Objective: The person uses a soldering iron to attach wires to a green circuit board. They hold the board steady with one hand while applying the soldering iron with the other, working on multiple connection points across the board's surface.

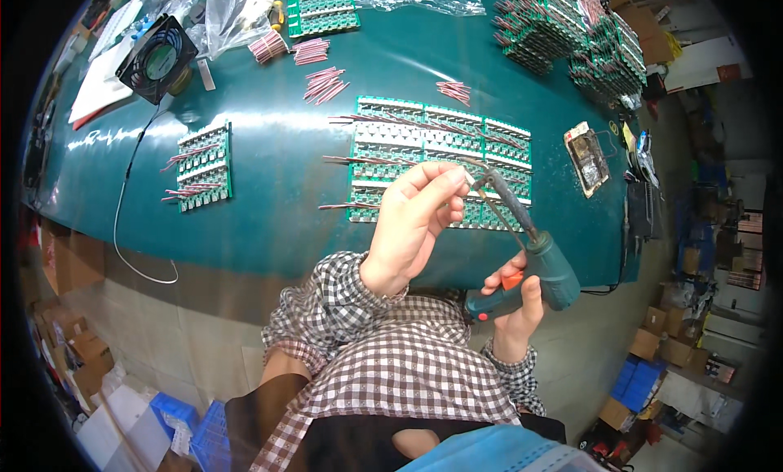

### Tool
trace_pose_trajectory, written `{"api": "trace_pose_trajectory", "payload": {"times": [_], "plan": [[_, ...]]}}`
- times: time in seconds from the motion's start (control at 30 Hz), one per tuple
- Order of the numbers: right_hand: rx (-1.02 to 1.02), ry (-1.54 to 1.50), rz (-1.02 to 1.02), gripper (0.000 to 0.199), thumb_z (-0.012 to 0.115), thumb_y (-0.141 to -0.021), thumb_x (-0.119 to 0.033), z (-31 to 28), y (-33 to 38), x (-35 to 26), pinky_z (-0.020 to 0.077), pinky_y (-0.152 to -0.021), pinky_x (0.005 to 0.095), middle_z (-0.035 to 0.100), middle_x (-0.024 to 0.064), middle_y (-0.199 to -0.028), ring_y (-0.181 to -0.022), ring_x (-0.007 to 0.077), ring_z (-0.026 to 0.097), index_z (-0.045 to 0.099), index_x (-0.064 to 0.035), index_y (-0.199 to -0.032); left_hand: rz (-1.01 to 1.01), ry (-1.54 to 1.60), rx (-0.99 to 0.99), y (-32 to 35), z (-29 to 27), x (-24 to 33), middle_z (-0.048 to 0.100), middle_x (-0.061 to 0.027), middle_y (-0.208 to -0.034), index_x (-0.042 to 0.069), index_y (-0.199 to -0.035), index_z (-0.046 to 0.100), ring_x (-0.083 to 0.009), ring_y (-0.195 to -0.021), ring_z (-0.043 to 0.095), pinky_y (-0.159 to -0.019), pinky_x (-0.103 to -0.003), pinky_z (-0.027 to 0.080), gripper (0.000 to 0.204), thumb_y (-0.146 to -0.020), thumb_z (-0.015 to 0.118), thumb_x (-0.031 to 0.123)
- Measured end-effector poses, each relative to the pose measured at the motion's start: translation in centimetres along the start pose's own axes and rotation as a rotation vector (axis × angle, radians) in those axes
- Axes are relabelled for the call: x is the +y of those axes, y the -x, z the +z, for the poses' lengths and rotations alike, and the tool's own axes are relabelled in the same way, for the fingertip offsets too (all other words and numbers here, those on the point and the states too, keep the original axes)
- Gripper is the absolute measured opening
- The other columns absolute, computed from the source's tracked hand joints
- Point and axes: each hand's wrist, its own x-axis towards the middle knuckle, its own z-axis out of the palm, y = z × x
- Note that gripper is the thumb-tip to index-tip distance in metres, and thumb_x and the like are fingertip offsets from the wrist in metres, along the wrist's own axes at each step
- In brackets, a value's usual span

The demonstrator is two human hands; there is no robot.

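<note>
My right hand (517, 315) grips a dark green soldering gun (558, 270) by its handle, fingers at the orange trigger. The gun's grey barrel and thin feed tube point up and left. Near its tip, my left hand (410, 223) is closed in a pinch; a small pale bit shows at the fingertips, too small to name. Both hands are above the near side of a panel of green circuit boards (390, 137). Rows of red and dark wires (371, 160) lie across the panel, some sticking out past its left edge. My left hand hides part of the lower rows.
A smaller board panel (217, 159) with wires lies left on the green table (277, 178). Wire bundles (325, 85) lie beyond the boards. A black fan (157, 60) stands far left, stacked boards (542, 28) far right, and a grimy metal tray (586, 158) at right.
</note>
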Motion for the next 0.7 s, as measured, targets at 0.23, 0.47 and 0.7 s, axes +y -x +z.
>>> {"api": "trace_pose_trajectory", "payload": {"times": [0.23, 0.47, 0.7], "plan": [[0.079, 0.068, 0.007, 0.047, 0.061, -0.09, -0.042, -0.2, -0.2, -0.8, 0.0559, -0.057, 0.0289, 0.055, 0.0074, -0.085, -0.07, 0.0176, 0.062, 0.049, -0.0008, -0.107, 0.323, -0.461, 0.086, 0.4, -2.7, 2.3, 0.063, -0.0086, -0.103, -0.002, -0.118, 0.054, -0.0113, -0.086, 0.06, -0.077, -0.024, 0.05, 0.03, -0.092, 0.062, 0.011], [0.084, 0.079, 0.025, 0.04, 0.056, -0.093, -0.037, -1.0, -1.2, -1.2, 0.055, -0.055, 0.0259, 0.056, 0.0064, -0.084, -0.07, 0.0156, 0.062, 0.049, -0.0009, -0.107, 0.715, -1.746, 0.273, -4.4, -8.6, 10.9, 0.063, -0.0101, -0.089, 0.003, -0.094, 0.063, -0.0213, -0.08, 0.062, -0.073, -0.032, 0.049, 0.014, -0.081, 0.065, 0.006], [0.11, 0.058, 0.057, 0.039, 0.056, -0.093, -0.037, -1.5, -1.0, -1.3, 0.0549, -0.054, 0.0254, 0.057, 0.0063, -0.084, -0.069, 0.0155, 0.062, 0.049, -0.0015, -0.108, 0.691, -2.073, 0.397, -11.0, -11.8, 12.2, 0.062, -0.0128, -0.082, 0.005, -0.083, 0.06, -0.033, -0.08, 0.061, -0.071, -0.044, 0.048, 0.011, -0.079, 0.066, 0.014]]}}
